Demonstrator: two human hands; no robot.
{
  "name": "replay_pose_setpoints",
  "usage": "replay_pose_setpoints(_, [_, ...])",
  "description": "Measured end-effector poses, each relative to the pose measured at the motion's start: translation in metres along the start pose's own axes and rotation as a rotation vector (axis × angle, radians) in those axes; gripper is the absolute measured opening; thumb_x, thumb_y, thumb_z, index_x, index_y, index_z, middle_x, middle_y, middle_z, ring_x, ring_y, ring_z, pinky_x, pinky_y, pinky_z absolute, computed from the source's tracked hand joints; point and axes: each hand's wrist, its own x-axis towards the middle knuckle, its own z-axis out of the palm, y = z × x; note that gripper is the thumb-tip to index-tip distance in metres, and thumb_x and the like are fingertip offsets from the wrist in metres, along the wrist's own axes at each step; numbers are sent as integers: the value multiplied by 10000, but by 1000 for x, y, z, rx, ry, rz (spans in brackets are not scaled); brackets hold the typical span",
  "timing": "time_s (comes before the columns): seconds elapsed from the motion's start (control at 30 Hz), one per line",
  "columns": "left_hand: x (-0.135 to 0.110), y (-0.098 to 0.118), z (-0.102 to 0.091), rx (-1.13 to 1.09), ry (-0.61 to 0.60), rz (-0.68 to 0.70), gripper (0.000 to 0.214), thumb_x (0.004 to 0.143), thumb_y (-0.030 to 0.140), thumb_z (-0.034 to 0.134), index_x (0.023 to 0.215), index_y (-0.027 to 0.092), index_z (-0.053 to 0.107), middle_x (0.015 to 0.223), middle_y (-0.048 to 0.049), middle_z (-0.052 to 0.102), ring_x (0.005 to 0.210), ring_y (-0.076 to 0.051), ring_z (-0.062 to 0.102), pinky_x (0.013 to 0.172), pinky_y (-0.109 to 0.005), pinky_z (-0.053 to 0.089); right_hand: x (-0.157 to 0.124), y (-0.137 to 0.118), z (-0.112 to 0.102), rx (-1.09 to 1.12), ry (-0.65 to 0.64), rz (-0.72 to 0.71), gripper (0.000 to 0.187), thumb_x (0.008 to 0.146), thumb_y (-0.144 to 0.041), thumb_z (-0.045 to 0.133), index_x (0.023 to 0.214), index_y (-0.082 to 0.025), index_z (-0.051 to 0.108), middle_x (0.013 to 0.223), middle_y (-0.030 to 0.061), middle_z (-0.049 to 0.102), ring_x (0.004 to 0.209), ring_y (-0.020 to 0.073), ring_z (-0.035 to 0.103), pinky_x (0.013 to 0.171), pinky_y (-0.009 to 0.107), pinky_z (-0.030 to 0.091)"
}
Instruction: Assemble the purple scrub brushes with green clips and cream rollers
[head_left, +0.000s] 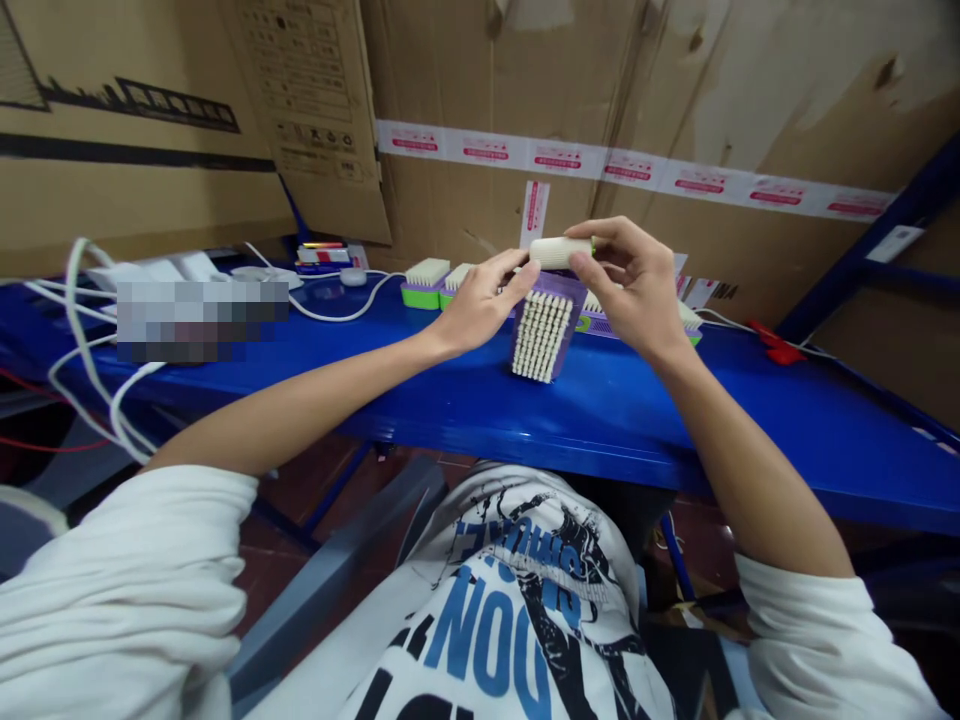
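My right hand [637,290] is closed, with thumb and fingers pinching a white ribbed, roll-like piece [556,253] that has a bit of green at its right end. Across from it, my left hand [484,300] has its thumb and fingers pressed together at the left end of that piece. Right below the piece is a purple brush [544,335] with rows of off-white bristle tufts facing me; it is tilted up, and whether any hidden fingers also touch it I cannot tell.
Behind my hands runs a row of similar brushes, including a green-based brush [421,290] at its left. White cables [97,350] and a blurred-out patch lie at the left on the blue table [450,400]. A red object [776,345] sits at right. Cardboard [465,80] closes off the back.
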Motion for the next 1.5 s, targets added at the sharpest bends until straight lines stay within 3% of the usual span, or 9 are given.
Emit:
replay_pose_setpoints(0.2, [3,-4,-5,-25,30,-5,492,972,587,802,1260,188,802,1167,-99,854,1001,-241,804,903,-378,651,4,4,-5,52,-34,1,487,940,-777,827,1150,-341,780,1043,54,770,1069,298,774,943,471,704])
replay_pose_setpoints(0.4, [2,-5,-1,-56,125,33,530,861,619,917,1188,262,701,1084,-51,798,994,-230,780,899,-383,667,7,2,-7,57,-78,12,547,917,-828,819,1155,-338,771,1112,62,799,1126,315,790,975,477,705])
replay_pose_setpoints(0.6, [0,-2,-1,-14,123,33,532,881,669,897,1155,291,643,1062,-37,737,958,-235,756,864,-408,659,4,0,-6,67,-63,24,607,876,-870,832,1135,-323,782,1064,61,825,1103,316,816,1018,497,699])
replay_pose_setpoints(0.83, [-4,0,-2,-11,101,23,573,894,665,884,1277,324,629,1003,-23,718,892,-229,744,741,-361,599,9,2,-10,70,-96,35,596,849,-837,885,1114,-310,801,1113,86,852,1133,358,837,992,530,718])
replay_pose_setpoints(1.0, [-2,4,-3,11,75,42,561,911,748,843,1224,314,674,1001,-28,738,971,-250,743,781,-395,588,9,1,-10,54,-100,59,610,837,-840,892,1140,-318,806,1085,82,860,1162,361,825,969,524,734])
replay_pose_setpoints(1.1, [10,13,-6,-29,66,78,600,949,840,780,1136,277,697,1027,-24,764,1006,-239,729,883,-433,588,6,-1,-8,37,-95,59,570,866,-813,886,1156,-327,816,1073,65,852,1125,341,821,961,501,728])
replay_pose_setpoints(1.2, [27,25,-14,-2,-8,136,595,953,850,779,1088,271,745,1070,-51,785,996,-258,735,903,-462,594,3,-2,-10,34,-103,61,571,844,-775,927,1200,-344,809,1073,48,846,1081,323,812,958,493,724])
replay_pose_setpoints(1.37, [46,35,-33,120,-212,189,549,855,733,930,1167,292,831,1072,-61,846,965,-282,777,818,-427,619,2,1,-23,58,-226,116,798,699,-716,1049,1340,-356,737,1061,14,837,1033,293,812,927,470,729])
replay_pose_setpoints(1.5, [46,34,-39,197,-227,227,421,911,652,906,1155,310,897,1007,-56,844,930,-264,770,831,-400,623,3,10,-27,152,-227,118,718,672,-701,1069,1158,-315,707,1020,11,811,972,251,818,941,452,737])
